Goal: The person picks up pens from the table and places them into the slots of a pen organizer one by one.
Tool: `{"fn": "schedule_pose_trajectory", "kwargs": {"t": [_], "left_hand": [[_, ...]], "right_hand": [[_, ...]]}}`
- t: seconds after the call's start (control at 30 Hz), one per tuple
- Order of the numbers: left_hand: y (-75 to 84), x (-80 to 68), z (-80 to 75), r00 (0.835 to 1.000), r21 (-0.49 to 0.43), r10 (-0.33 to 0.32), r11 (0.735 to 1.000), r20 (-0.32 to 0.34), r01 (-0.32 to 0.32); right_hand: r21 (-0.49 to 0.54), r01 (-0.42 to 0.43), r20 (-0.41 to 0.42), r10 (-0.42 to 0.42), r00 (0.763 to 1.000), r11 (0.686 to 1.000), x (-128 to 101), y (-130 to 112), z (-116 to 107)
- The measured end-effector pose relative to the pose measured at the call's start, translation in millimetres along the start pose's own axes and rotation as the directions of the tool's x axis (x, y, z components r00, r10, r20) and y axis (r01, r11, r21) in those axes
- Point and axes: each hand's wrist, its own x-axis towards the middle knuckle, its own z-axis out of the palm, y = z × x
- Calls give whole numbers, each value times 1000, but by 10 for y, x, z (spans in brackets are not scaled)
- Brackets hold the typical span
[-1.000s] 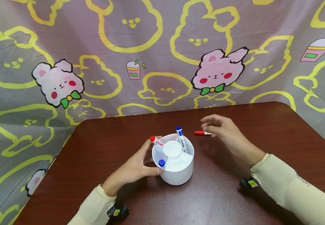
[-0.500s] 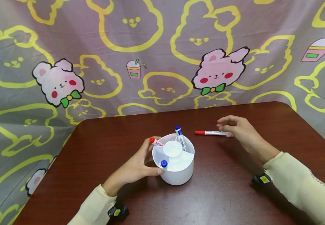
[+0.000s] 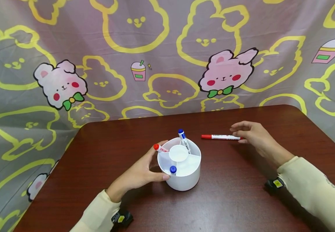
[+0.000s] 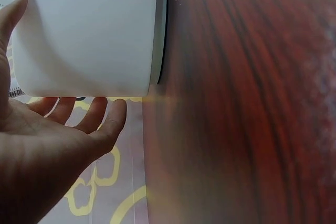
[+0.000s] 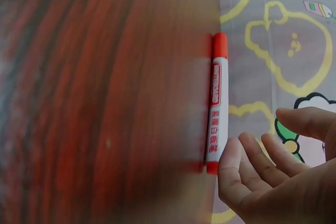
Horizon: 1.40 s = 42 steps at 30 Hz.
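Red-capped marker (image 3: 220, 137) lies on the table (image 3: 242, 199), your right hand (image 3: 252, 134) loose at its tail, holding nothing; your left hand (image 3: 140, 173) cups the white holder (image 3: 181, 180); pinch the marker next, I judge.

The left hand (image 4: 47, 145) cups the white holder (image 4: 89, 32), thumb on one side, fingers (image 4: 113, 119) behind it, on the table (image 4: 247, 103).
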Motion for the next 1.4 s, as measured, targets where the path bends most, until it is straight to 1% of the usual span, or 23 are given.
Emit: {"fn": "schedule_pose_trajectory", "kwargs": {"t": [0.23, 0.33, 0.47, 0.57, 0.7, 1.03, 1.27, 1.4], "left_hand": [[12, 0, -2, 1000, 35, -8, 999, -9, 9], [11, 4, 2, 1000, 15, -6, 1000, -2, 6], [13, 12, 11, 1000, -19, -10, 1000, 14, 11], [15, 15, 14, 1000, -27, -15, 1000, 19, 16], [12, 6, 9, 999, -26, -30, 999, 17, 30], [-7, -6, -1, 999, -33, -35, 999, 16, 35], [-4, 1, 3, 1000, -24, -13, 1000, 17, 13], [-8, 1, 2, 1000, -12, -4, 1000, 16, 4]], "right_hand": [[-2, -31, 6, 31, 999, 1000, 1, 70, -95], [-5, -34, 12, 34, 999, 999, 3, 81, -123], [13, -24, 39, 23, 999, 1000, 19, 109, -140], [22, -28, 52, 26, 998, 999, 38, 144, -141], [13, -39, 46, 38, 998, 999, 58, 184, -128], [-84, -13, 40, 16, 999, 996, 83, 178, -86], [-189, 6, 39, 2, 999, 982, 127, 201, -74], [-230, 20, 36, -12, 999, 973, 142, 184, -53]]}}
